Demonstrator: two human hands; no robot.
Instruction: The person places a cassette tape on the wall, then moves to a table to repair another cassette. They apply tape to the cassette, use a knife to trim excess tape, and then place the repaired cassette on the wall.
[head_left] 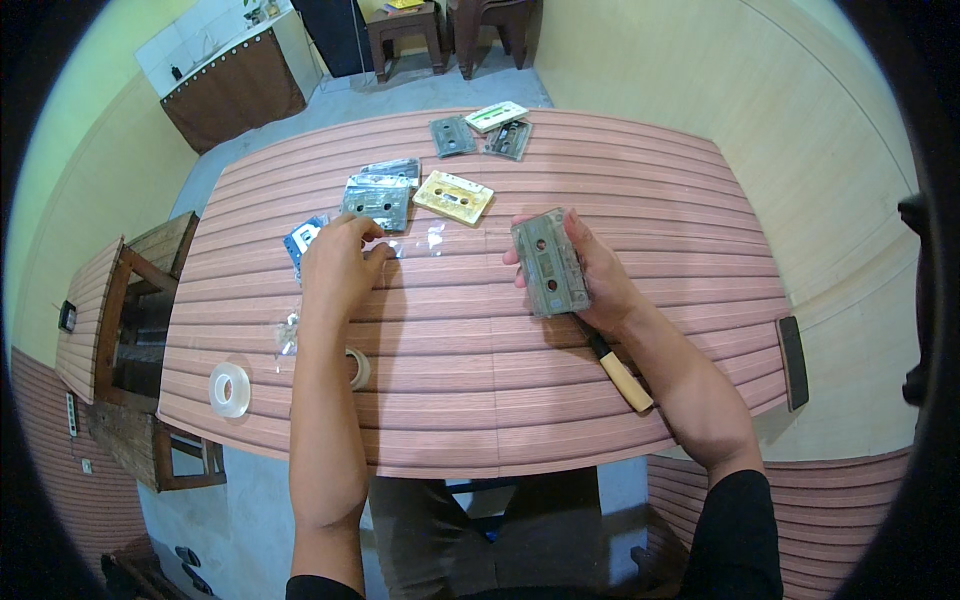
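My right hand (597, 270) is wrapped round a clear grey cassette tape (548, 262), lifted above the table with its broad face up. To the left, my left hand (343, 262) hovers low over the table, thumb and index finger bent and a little apart. Just beyond its fingertips lie small clear strips of tape (436, 238). Next to that hand are a grey-blue cassette (375, 204) and, partly covered by the hand, a blue one (301, 240). A yellowed cassette (455, 197) sits between the two hands, farther back.
Several more cassettes (453, 137) lie at the table's far edge. A knife with a wooden handle (625, 382) rests below my right hand. Near left are a roll of clear tape (230, 390), a second roll (358, 369) partly behind my forearm, and crumpled clear film (287, 334).
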